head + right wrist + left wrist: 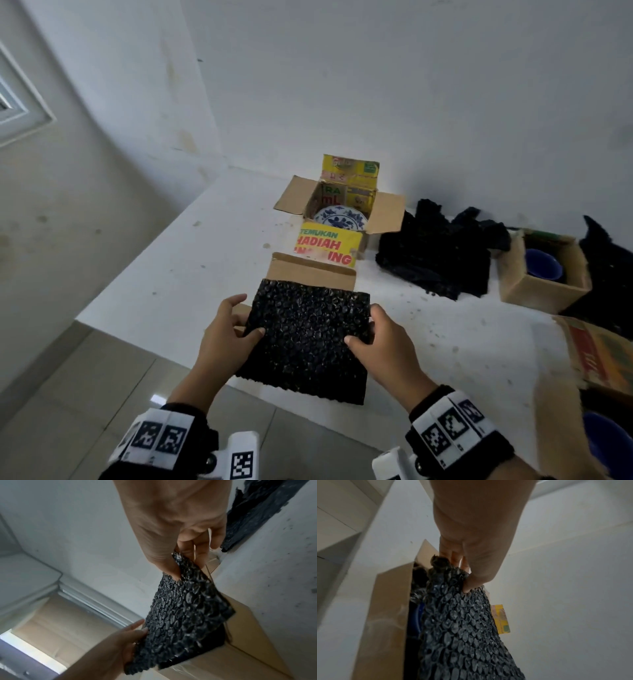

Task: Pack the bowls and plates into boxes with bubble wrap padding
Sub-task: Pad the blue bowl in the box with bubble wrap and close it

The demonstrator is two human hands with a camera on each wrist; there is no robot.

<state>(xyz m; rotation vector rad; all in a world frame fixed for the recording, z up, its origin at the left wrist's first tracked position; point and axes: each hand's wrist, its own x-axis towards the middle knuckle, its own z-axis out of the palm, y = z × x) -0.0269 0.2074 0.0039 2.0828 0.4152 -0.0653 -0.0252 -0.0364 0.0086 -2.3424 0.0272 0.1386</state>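
A square sheet of black bubble wrap (305, 342) is held flat over an open cardboard box (310, 274) at the table's near edge. My left hand (246, 318) pinches its left edge, thumb on top. My right hand (363, 325) pinches the right edge the same way. In the left wrist view the sheet (458, 628) hangs over the box (385, 615), and a blue rim (417, 619) shows inside. The right wrist view shows the right hand (181, 566) pinching a corner of the sheet (185, 622). Further back, a yellow printed box (356, 192) holds a blue-and-white plate (340, 219).
A heap of black bubble wrap (442, 253) lies right of the yellow box. Beyond it a small carton (534, 291) holds a blue bowl (544, 267). Another printed carton (603, 353) and a blue bowl (606, 442) sit at the right edge. The white table (171, 274) meets walls behind and left.
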